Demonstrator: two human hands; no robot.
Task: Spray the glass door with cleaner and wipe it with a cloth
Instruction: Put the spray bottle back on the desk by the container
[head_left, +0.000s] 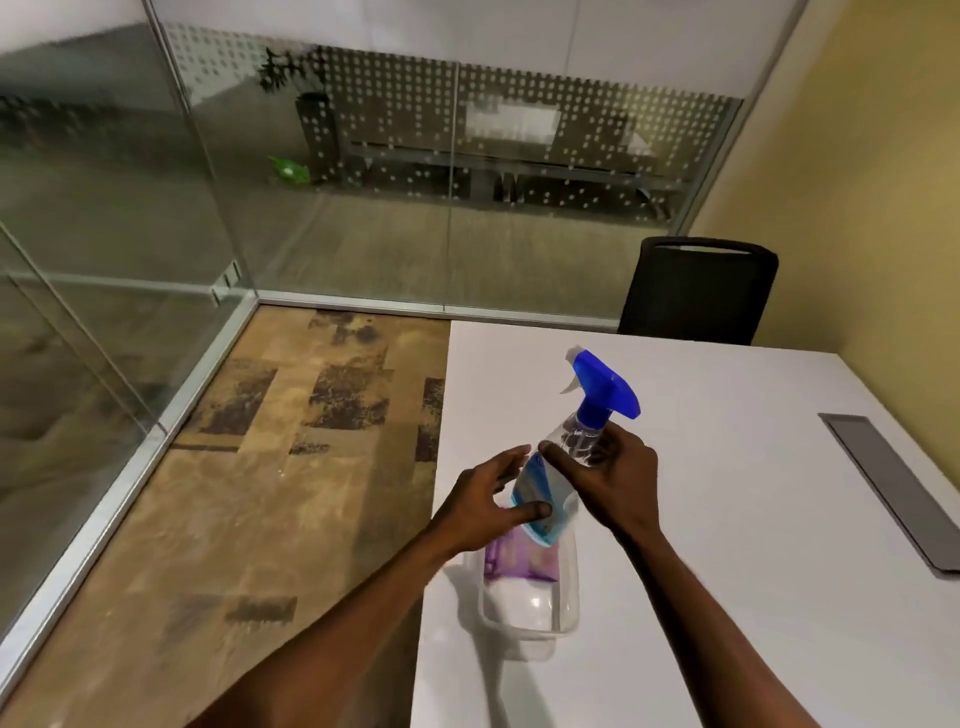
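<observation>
A clear spray bottle (540, 571) with a blue trigger head (605, 384) and a blue and purple label stands on the white table (727, 519) near its left edge. My right hand (608, 478) wraps around the bottle's neck just under the trigger head. My left hand (488, 499) rests against the bottle's left side at the label, fingers spread, thumb on the label. The glass door (104, 208) and glass walls stand to the left and ahead. I see no cloth.
A black chair (696, 291) stands at the table's far side, against the yellow wall. A grey cable flap (893, 488) lies in the table at the right. Patterned carpet (260, 493) lies between the table and the glass, bounded by a metal floor rail (171, 415).
</observation>
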